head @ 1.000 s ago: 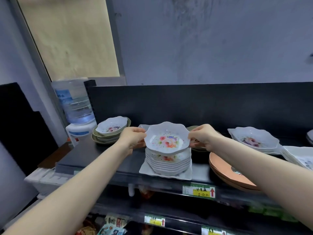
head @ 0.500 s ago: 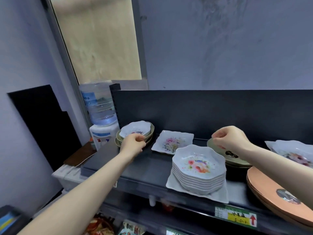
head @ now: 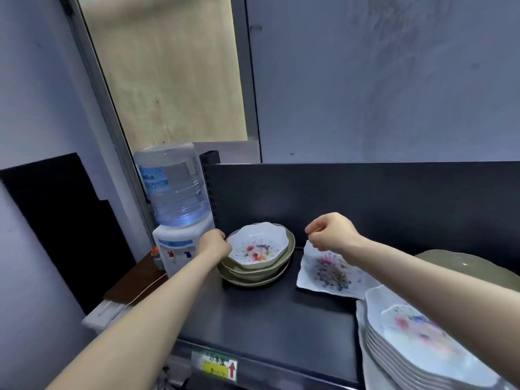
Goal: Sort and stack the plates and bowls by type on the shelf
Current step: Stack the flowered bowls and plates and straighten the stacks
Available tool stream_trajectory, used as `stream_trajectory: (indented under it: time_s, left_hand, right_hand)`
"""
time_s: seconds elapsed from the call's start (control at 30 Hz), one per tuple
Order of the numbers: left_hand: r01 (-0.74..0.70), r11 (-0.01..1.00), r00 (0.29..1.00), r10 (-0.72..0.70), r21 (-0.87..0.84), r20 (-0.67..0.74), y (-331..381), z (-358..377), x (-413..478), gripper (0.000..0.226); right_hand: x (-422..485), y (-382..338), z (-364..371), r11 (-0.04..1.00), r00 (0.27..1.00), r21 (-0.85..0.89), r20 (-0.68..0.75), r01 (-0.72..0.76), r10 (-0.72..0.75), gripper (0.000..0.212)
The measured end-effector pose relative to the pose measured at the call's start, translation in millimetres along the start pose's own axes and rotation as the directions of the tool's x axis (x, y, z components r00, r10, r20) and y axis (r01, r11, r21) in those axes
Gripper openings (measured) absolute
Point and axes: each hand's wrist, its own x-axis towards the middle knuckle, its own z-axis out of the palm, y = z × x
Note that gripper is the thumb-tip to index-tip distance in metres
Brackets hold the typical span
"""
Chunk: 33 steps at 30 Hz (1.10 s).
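Observation:
A white scalloped bowl with a flower print sits on top of a small stack of olive-green plates at the shelf's back left. My left hand is closed on that bowl's left rim. My right hand hovers to the right of the bowl with loosely curled fingers and holds nothing. Below it lies a square white floral plate. A tall stack of matching white floral bowls stands at the lower right on a square white plate, partly hidden by my right forearm.
The black shelf has a dark back panel and a price label on its front edge. A water dispenser stands just left of the shelf. A large olive-green plate lies at the right behind my arm.
Both hands let go of the bowl set on the tall stack. The view swung left; my left hand took the rim of the bowl on the green plates and my right hand moved towards it.

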Motion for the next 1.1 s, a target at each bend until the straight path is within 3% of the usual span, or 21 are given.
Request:
stream_trajectory:
  time_s: [0.07, 0.2, 0.3, 0.53, 0.67, 0.9, 0.97, 1.1]
  left_hand:
    - [0.011, 0.999, 0.999, -0.013, 0.048, 0.038, 0, 5, 16, 0.028]
    - [-0.014, 0.989, 0.996, 0.000, 0.149, 0.092, 4, 16, 38, 0.011]
    - [-0.035, 0.980, 0.993, 0.013, 0.195, 0.113, 5, 24, 47, 0.012]
    - [-0.049, 0.979, 0.970, 0.094, -0.197, 0.222, 31, 0, 49, 0.010]
    - [-0.017, 0.912, 0.927, 0.168, -0.410, 0.336, 83, -6, 11, 0.013]
    - [0.079, 0.778, 0.852, 0.272, -0.623, 0.448, 176, 24, -64, 0.014]
    - [0.103, 0.755, 0.839, 0.284, -0.648, 0.464, 196, 34, -81, 0.013]
    - [0.114, 0.750, 0.835, 0.282, -0.651, 0.472, 230, 57, -109, 0.015]
  right_hand:
    - [9, -1, 5, 1.000, 1.000, -0.012, -0.014, -0.012, 0.012, 0.022]
    - [20, 11, 1, 0.998, 0.997, -0.018, -0.063, -0.054, 0.053, 0.023]
    - [22, 27, -12, 0.996, 0.992, -0.013, -0.094, -0.086, 0.084, 0.022]
    - [8, 81, -80, 0.987, 0.964, 0.020, -0.212, -0.157, 0.158, 0.018]
    - [-11, 121, -131, 0.971, 0.928, 0.032, -0.287, -0.237, 0.236, 0.017]
    - [-44, 179, -221, 0.954, 0.877, 0.050, -0.383, -0.294, 0.290, 0.018]
    - [-51, 192, -248, 0.955, 0.866, -0.016, -0.428, -0.296, 0.261, 0.022]
    - [-69, 213, -299, 0.850, 0.896, -0.433, -0.434, -0.300, 0.095, 0.034]
